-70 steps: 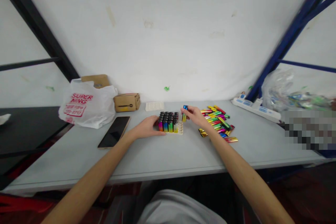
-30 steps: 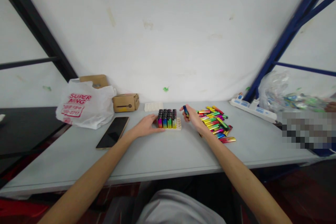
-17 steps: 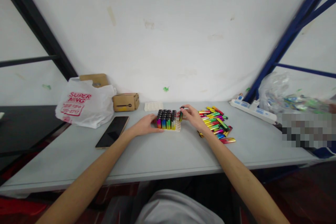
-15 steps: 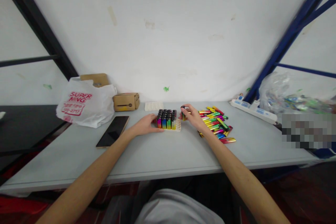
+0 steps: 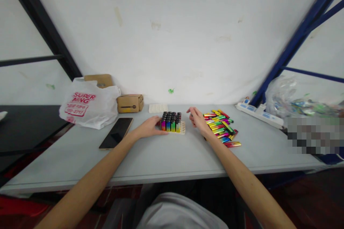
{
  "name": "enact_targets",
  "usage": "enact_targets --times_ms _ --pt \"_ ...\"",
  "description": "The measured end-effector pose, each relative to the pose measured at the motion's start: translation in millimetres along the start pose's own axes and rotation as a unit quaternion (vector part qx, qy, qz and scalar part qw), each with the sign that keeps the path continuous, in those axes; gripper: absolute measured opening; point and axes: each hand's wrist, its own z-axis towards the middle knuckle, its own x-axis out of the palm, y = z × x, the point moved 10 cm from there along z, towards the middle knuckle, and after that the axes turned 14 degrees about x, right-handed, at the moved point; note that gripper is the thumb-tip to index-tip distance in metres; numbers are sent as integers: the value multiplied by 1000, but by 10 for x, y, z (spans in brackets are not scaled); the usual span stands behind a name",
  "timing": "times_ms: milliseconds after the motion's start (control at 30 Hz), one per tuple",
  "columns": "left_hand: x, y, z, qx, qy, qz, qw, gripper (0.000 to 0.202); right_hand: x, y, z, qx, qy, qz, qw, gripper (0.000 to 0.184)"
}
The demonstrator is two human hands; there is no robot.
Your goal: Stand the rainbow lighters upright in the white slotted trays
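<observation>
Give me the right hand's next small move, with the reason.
I'd probably have the right hand pick up one of the loose lighters beside it: no lighter shows in its fingers, and the tray has bare slots.

Workshop-type rm; grey bench (image 5: 172, 161), blue metal frame (image 5: 295, 43), pwr strip (image 5: 258, 115)

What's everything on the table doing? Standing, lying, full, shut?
Rainbow lighters with black tops, standing in rows
White holed plastic tray, partly filled
Loose shiny multicoloured lighters, lying piled
Black-screened flat phone, screen dark
White plastic bag with red letters, crumpled
Small brown cardboard box, looks shut
White plastic power strip, lying down
</observation>
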Motion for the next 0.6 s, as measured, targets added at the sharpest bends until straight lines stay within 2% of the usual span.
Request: enact_targets --times_ms 133,200,267,367,467,600 --pt "6 0 -1 0 4 4 1000 65 47 -15 -18 16 24 0 1000 54" --pt "3 -1 -1 1 1 2 1000 65 54 17 -33 -3 22 -22 1000 52" --pt "-3 -2 -2 2 -5 -1 1000 65 40 122 -78 -59 -2 -74 996 50" --pt "-6 -6 -2 4 -9 -3 1000 64 35 282 -178 -139 -51 -168 975 44" --pt "-1 -11 -1 3 -5 -3 1000 63 21 353 -233 -164 -92 -214 959 37" --pt "13 -13 0 0 4 -3 1000 65 -5 380 -241 -166 -119 -230 952 30"
